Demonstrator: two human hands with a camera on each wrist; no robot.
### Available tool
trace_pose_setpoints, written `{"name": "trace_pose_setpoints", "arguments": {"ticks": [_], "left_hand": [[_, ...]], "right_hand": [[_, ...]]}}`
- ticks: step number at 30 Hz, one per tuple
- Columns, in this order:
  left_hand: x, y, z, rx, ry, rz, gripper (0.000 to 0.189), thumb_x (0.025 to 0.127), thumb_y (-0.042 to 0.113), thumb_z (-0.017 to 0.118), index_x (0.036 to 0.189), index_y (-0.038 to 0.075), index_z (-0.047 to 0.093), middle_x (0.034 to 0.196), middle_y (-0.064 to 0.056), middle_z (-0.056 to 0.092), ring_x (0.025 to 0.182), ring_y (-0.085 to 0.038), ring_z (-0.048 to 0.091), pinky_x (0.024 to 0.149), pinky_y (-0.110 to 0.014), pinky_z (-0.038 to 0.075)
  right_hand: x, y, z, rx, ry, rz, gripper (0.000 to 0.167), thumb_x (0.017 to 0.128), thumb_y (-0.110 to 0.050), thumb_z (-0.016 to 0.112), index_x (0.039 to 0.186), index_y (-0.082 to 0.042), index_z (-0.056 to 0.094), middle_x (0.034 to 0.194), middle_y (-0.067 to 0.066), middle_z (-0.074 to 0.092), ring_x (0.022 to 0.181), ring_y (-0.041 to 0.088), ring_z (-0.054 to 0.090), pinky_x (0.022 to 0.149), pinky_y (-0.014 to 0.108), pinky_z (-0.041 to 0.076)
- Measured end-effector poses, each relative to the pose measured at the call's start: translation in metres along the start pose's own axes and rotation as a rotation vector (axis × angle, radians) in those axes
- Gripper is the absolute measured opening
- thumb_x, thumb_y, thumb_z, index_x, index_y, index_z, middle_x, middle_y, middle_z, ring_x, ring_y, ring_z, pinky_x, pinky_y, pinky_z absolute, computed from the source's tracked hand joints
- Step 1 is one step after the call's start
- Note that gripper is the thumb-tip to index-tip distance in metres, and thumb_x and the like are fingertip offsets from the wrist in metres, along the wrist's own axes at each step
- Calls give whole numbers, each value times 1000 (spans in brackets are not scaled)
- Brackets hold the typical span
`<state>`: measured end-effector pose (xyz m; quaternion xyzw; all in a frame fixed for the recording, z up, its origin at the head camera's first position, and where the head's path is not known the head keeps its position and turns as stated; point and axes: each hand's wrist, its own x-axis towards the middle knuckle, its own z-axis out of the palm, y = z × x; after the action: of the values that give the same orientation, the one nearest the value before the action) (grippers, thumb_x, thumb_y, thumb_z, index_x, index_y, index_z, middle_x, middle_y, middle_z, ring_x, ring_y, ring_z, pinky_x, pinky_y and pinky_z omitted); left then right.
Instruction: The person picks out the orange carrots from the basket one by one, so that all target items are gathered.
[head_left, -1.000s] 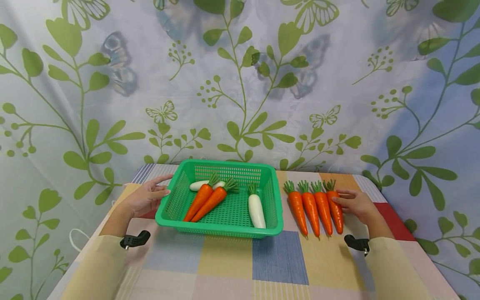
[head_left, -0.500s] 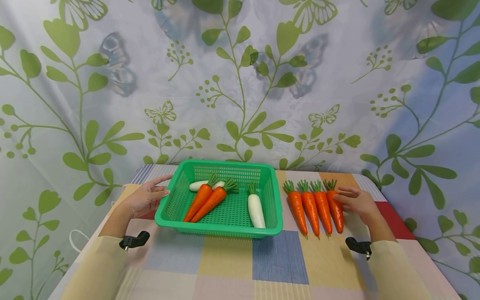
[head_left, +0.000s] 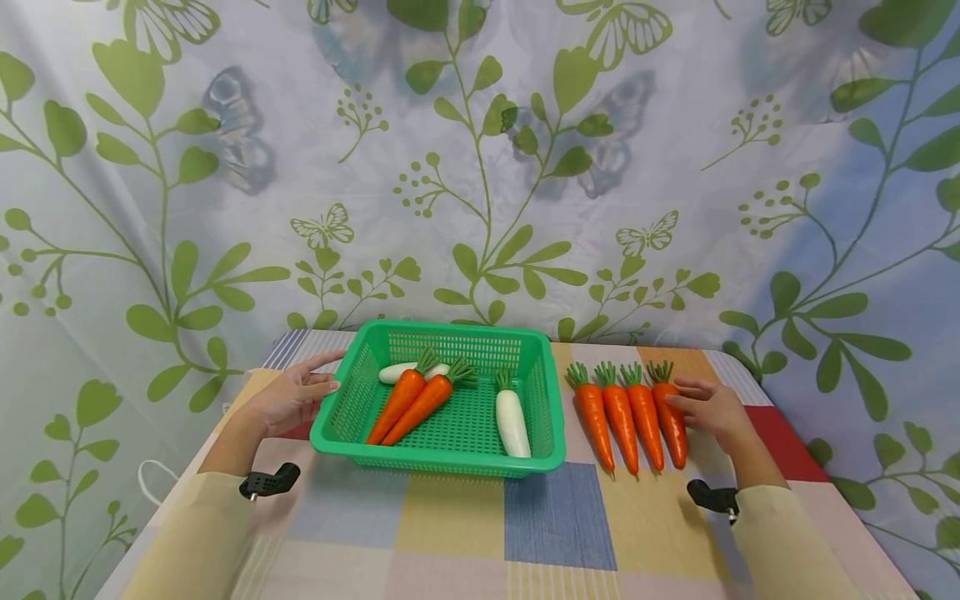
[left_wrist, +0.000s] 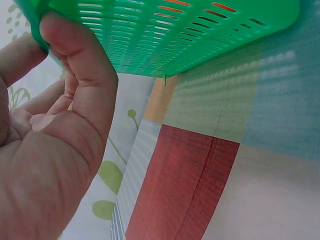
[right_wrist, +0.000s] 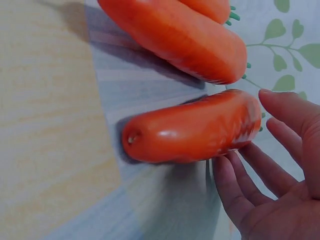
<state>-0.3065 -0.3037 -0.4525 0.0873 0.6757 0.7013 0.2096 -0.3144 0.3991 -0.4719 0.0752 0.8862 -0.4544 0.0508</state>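
In the head view my left hand [head_left: 288, 398] is at the left side of the green plastic basket [head_left: 438, 464]; its thumb and index fingertips touch the rim, set apart. The left wrist view shows the thumb [left_wrist: 82, 62] bent against that rim. Inside lie two carrots [head_left: 397, 404], a white radish [head_left: 513, 423] and another white root partly hidden beneath them. My right hand [head_left: 712, 408] is beside the rightmost carrot [head_left: 672, 425] of a row on the table. Its spread fingers reach along both sides of this carrot [right_wrist: 192, 130] in the right wrist view, fingertips right at the skin.
The other carrots [head_left: 621, 421] of the row lie side by side, leaves pointing away from me. A patchwork cloth [head_left: 450, 525] covers the table. Behind it hangs a leaf-patterned curtain [head_left: 420, 283]. A white cable [head_left: 153, 479] loops by the left edge.
My right hand drew slightly right, then came back beside the rightmost carrot. The left hand, basket and vegetables stay as they were.
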Motion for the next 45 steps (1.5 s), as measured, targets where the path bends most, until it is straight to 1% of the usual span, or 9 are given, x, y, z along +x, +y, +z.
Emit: {"name": "trace_pose_setpoints", "arguments": {"ticks": [8, 12, 14, 17, 20, 22, 29, 36, 45], "left_hand": [[-1, 2, 0, -6, -26, 7, 77, 104, 9, 58, 165, 12, 11, 130, -3, 68, 108, -18, 73, 92, -38, 61], [-1, 3, 1, -10, -23, -3, 78, 104, 10, 59, 165, 12, 10, 126, -3, 69, 107, -18, 73, 92, -36, 61], [-2, 2, 1, -7, -21, -5, 78, 104, 10, 58, 165, 12, 10, 125, -3, 69, 107, -18, 73, 91, -36, 61], [-3, 2, 0, 0, -20, -7, 78, 105, 11, 58, 165, 12, 9, 125, -3, 69, 107, -18, 73, 91, -36, 61], [-3, 1, 1, -3, -19, -9, 78, 104, 11, 59, 165, 12, 10, 126, -4, 69, 106, -19, 73, 91, -37, 62], [-2, 1, 0, -8, -19, -11, 78, 104, 11, 59, 165, 12, 10, 125, -3, 70, 106, -19, 73, 91, -37, 62], [-2, 0, -1, -2, -19, -12, 79, 104, 11, 59, 165, 12, 9, 124, -3, 70, 106, -19, 73, 91, -37, 62], [-2, 1, -1, -7, -20, -3, 79, 104, 11, 59, 165, 12, 9, 126, -2, 69, 106, -18, 74, 91, -37, 62], [-1, 1, -1, -7, -34, 2, 80, 104, 12, 59, 165, 11, 8, 131, -5, 67, 107, -18, 73, 91, -37, 62]], "right_hand": [[-11, -18, 4, -61, 129, -26, 69, 100, -44, 63, 152, -2, 46, 152, 31, 46, 132, 50, 50, 107, 62, 48], [-18, -31, 9, -24, 175, -102, 68, 99, -44, 66, 150, -3, 49, 151, 30, 48, 134, 51, 49, 107, 65, 45], [-21, -40, 13, -28, 191, -145, 67, 98, -44, 67, 148, -4, 52, 149, 28, 51, 133, 50, 51, 104, 62, 50], [-27, -55, 19, -25, 201, -201, 62, 97, -42, 70, 146, -6, 56, 147, 26, 55, 130, 46, 54, 94, 37, 59], [-31, -70, 27, -17, 197, -264, 59, 97, -38, 71, 144, -5, 58, 144, 26, 57, 126, 45, 56, 80, 13, 53], [-35, -79, 31, -18, 192, -297, 55, 97, -36, 71, 142, -6, 60, 142, 24, 60, 124, 43, 58, 76, 7, 49], [-46, -110, 47, -55, 162, -332, 48, 96, -41, 72, 135, -14, 66, 136, 15, 66, 121, 35, 62, 78, 13, 52], [-56, -142, 64, 7, 91, -345, 44, 94, -42, 74, 131, -17, 68, 134, 9, 67, 121, 29, 62, 81, 18, 55], [-64, -174, 87, 120, -17, -345, 42, 93, -35, 77, 129, -15, 69, 132, 9, 67, 122, 27, 61, 88, 26, 56]]}}
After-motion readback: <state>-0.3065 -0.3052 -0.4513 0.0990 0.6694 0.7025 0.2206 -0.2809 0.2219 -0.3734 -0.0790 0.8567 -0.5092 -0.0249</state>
